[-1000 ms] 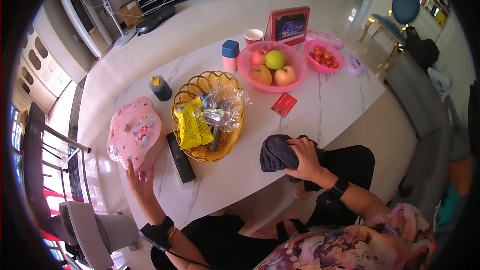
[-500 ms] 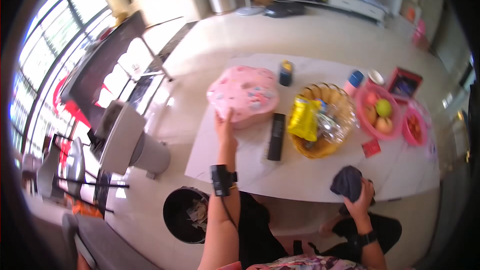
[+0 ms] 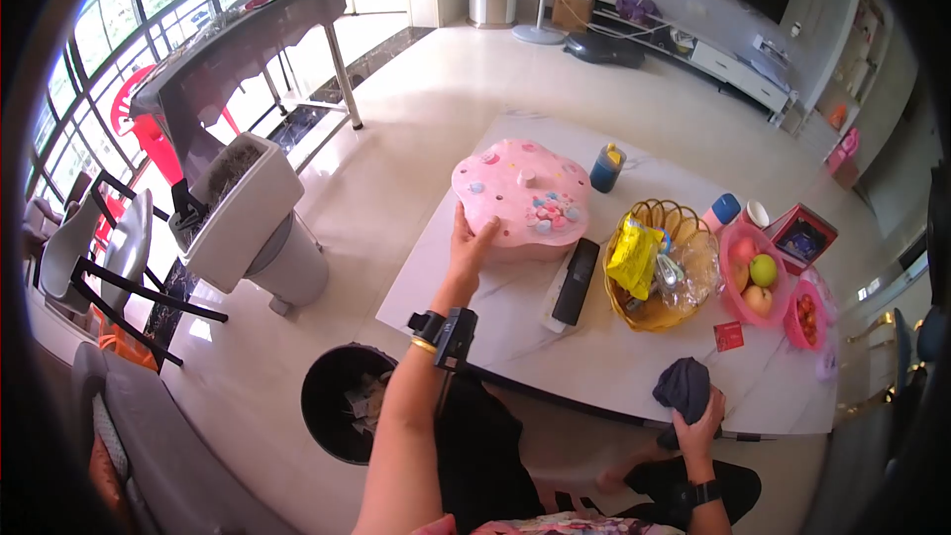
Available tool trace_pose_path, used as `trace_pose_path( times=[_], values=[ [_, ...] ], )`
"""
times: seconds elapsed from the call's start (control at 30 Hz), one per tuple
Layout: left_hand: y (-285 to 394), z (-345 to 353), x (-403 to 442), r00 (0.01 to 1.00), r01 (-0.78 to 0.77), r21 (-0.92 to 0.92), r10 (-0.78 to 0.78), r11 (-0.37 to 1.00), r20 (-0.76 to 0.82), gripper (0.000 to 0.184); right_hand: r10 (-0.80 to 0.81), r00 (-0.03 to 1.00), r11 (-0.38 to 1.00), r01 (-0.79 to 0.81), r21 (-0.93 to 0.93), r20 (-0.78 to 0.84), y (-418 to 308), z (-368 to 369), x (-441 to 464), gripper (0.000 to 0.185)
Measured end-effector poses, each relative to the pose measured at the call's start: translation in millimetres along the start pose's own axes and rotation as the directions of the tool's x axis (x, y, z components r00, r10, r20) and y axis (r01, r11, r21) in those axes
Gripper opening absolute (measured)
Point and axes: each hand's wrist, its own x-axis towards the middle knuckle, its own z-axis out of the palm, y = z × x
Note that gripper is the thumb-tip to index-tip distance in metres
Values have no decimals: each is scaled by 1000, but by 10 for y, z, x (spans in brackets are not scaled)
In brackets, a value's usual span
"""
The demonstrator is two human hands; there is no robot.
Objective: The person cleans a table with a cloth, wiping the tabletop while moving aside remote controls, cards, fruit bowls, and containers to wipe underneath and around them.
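Observation:
My left hand (image 3: 472, 243) touches the near left edge of a pink flower-shaped box (image 3: 520, 193), its thumb and fingers apart. A dark grey cloth (image 3: 684, 386) is bunched in my right hand (image 3: 701, 421) at the table's near edge. Just right of the box lies a black remote-like object (image 3: 576, 282). Farther right stands a yellow woven basket (image 3: 649, 315) with yellow packets and clear plastic in it. Behind the box is a dark bottle (image 3: 606, 168) with a yellow top.
On the white table (image 3: 535, 347) are a pink fruit bowl (image 3: 778, 307), a small bowl of red fruit (image 3: 805, 322), a red card (image 3: 728, 336) and a desk calendar (image 3: 800, 236). A black bin (image 3: 332, 436) stands below on the left, near a grey sofa (image 3: 149, 436).
The view has swung left, bringing the bin, sofa and chairs in. My left hand stays at the pink box, and my right hand still holds the cloth near the table edge.

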Motion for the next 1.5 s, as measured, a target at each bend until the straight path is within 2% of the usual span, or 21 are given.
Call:
trace_pose_path(
  times=[0.13, 0.27, 0.37, 0.4, 0.53, 0.6, 0.7, 0.77, 0.8, 0.87, 0.97, 1.03, 1.07, 1.1, 1.13, 1.2, 1.27, 1.33, 1.4, 1.47, 1.5],
  values=[
    [227, -273, -284, 997, 39, 30, -41, 999, 70, 79, 13, 999, 1000, -13, 3, 29, -12, -5, 20, 67],
    [494, -398, -763, 996, 84, 96, -87, 992, 27, 77, -21, 1000, 1000, 21, 15, 2, -18, -2, 20, 65],
    [617, -368, -1170, 982, 168, 103, -157, 980, -103, 76, -16, 999, 1000, 16, -4, -37, -50, 12, 20, 64],
    [617, -328, -1300, 982, 171, 108, -160, 979, -98, 76, -27, 998, 1000, 27, -7, -55, -58, 13, 22, 63],
    [377, -62, -1817, 960, 78, 215, -15, 974, -281, 79, -35, 997, 999, 35, -7, -62, -86, 3, 25, 63],
    [402, 89, -2052, 967, 112, 105, -84, 988, -240, 82, -43, 997, 999, 43, -6, -63, -81, 7, 33, 63],
    [494, 99, -2249, 966, 184, 56, -170, 981, -195, 83, -62, 995, 998, 61, -10, -73, -57, 15, 24, 62],
    [667, 13, -2245, 892, 326, 40, -294, 944, -343, 83, -77, 993, 997, 77, -9, -89, -38, 31, 36, 62],
    [780, 6, -2129, 900, 269, 130, -201, 954, -386, 74, -73, 994, 997, 73, -3, -85, -34, 33, 31, 62],
    [688, -308, -1722, 928, -14, 337, 138, 941, -346, 78, -69, 994, 998, 70, 5, -83, -54, 16, 32, 61],
    [653, -488, -1123, 921, -50, 449, 215, 892, -324, 74, -68, 994, 997, 71, 32, -84, -50, -19, 48, 58],
    [629, -517, -932, 990, 64, 329, -18, 942, -140, 68, 104, 995, 953, -100, 285, 1, 33, -28, 28, 54],
    [628, -524, -927, 990, 58, 318, -15, 946, -137, 68, 97, 995, 956, -91, 278, -8, -49, -67, 65, 54],
    [615, -540, -965, 994, 40, 294, -10, 955, -105, 64, 212, 974, 799, -218, 560, 78, -228, -136, 88, 55],
    [602, -560, -1034, 997, 29, 273, -8, 962, -76, 60, 292, 935, 544, -334, 770, 199, -426, -217, 98, 55],
    [577, -484, -1262, 991, 4, 337, 42, 942, -129, 55, 239, 931, 497, -362, 789, 276, -855, -384, 254, 62],
    [515, -368, -1539, 970, -11, 345, 94, 939, -226, 54, 79, 937, 356, -346, 868, 341, -1224, -374, 424, 64],
    [445, -284, -1809, 946, 31, 342, 83, 939, -313, 55, -68, 958, 457, -220, 862, 280, -1598, -291, 734, 65],
    [326, -231, -1986, 941, -25, 254, 109, 967, -321, 59, -169, 959, 417, -141, 898, 228, -2011, -134, 1101, 63],
    [260, -182, -2055, 923, -116, 261, 201, 958, -329, 59, -234, 960, 527, -10, 850, 157, -2302, 236, 1455, 55],
    [297, -169, -2063, 929, -91, 307, 192, 947, -317, 57, -258, 945, 652, 17, 758, 201, -2359, 456, 1599, 52]
  ],
)
